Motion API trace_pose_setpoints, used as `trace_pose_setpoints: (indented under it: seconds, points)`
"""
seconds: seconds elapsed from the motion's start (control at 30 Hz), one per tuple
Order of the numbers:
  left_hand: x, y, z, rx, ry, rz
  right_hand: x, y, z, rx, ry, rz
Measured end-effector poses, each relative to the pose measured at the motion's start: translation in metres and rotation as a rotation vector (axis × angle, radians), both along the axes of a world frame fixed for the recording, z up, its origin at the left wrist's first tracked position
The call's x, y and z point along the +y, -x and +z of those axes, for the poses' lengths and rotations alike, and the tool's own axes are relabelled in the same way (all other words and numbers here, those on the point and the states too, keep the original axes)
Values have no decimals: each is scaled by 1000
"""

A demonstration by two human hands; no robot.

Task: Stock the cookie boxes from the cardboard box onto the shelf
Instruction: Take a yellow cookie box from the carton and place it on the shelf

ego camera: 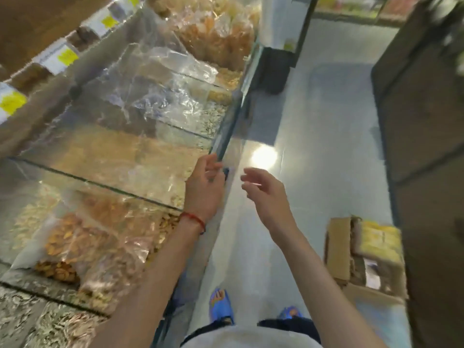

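Head view, one frame, blurred. Item: cardboard box (337, 247), open, on the floor (326, 146) at the person's right, just beside the foot of a dark unit (426, 159). Its long side appears to run along the aisle, away from the person. Contents: cookie boxes (379, 237), yellow, lying flat inside; the count cannot be told. Left hand (204, 189): raised at the front edge of a glass case (125, 156), fingers curled; whether it grips the edge or only hangs beside it cannot be told. Right hand (267, 197): raised over the aisle, fingers spread and relaxed, holding nothing. Key relation: the box lies low, to the right of both hands and nearer the person's feet, well apart from them; the right hand is the nearer. Judgement: a reach down and to the right comes before any stocking. Also present: bags of nuts (70, 244) under the glass.
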State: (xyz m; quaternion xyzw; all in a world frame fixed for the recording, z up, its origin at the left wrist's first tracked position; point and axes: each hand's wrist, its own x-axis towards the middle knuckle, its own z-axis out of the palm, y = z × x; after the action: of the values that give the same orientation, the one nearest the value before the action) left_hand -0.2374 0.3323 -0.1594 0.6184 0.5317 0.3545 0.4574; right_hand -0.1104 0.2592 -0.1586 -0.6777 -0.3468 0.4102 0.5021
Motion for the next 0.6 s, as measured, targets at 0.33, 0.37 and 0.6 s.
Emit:
trace_pose_setpoints:
  seconds: [0.33,0.37,0.6]
  points:
    - [-116,-209,-35,128,52,-459,-165,-180,-44,109,78,-410]
    - [-129,-229,-38,134,57,-502,-181,-197,-47,116,86,-441]
    - [-191,-357,-66,155,86,-728,-265,-300,-76,183,146,-647]
